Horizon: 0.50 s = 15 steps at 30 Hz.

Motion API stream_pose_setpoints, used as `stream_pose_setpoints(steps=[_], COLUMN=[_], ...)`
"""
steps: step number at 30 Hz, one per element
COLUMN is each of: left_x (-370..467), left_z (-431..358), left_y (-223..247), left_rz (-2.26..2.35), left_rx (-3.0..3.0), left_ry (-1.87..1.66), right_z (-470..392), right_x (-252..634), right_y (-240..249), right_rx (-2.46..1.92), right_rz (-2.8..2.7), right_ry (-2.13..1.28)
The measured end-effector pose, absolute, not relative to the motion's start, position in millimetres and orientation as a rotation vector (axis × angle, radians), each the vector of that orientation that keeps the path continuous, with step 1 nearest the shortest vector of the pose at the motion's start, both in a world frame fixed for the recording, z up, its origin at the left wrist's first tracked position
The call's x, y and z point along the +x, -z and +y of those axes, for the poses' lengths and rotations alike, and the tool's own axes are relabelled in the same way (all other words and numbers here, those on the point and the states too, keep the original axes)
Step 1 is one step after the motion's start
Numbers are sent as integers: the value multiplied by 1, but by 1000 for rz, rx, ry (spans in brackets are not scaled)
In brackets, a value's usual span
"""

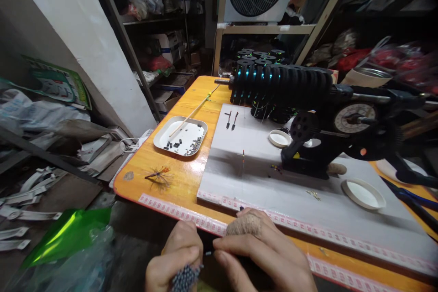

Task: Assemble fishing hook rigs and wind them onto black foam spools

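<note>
My left hand (179, 251) is closed round a bundle of thin strands with blue-grey, bead-like tips (186, 278), at the bottom of the view before the table edge. Just right of it, my right hand (267, 251) has its thumb and forefinger close together. A tiny light-grey piece (208, 253) shows between the two hands; what the right fingertips pinch is too small and dark to make out. Beige tape (244, 225) is wrapped round a right finger. A printed measuring tape (185, 211) runs along the table edge beyond the hands.
A white tray (160, 139) with small dark and metallic parts and a thin stick (195, 112) is at left. Beyond the grey board (222, 164) stands a black spool machine (284, 82). Round white dishes (362, 194) and a wire tuft (158, 174) lie around.
</note>
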State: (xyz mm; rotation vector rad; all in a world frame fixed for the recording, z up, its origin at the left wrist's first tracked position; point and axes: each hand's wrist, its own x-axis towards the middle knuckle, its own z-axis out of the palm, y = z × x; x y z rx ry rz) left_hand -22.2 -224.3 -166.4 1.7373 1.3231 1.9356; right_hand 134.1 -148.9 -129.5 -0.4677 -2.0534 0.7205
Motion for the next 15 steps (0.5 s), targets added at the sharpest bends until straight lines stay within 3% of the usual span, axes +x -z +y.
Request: stream_pose_setpoints(steps=[4, 9, 15], left_x=[-17, -4, 7], left_z=[-218, -206, -201], left_y=[163, 147, 127], left_rz=[1365, 1367, 1251], left_rx=[1755, 1278, 888], left_ry=[-2012, -2179, -2145], right_z=[-149, -146, -146], right_x=[135, 135, 133], right_y=[128, 129, 131], right_rx=[-461, -432, -436], right_rz=[-2056, -2002, -1985], right_ry=[-744, -896, -961])
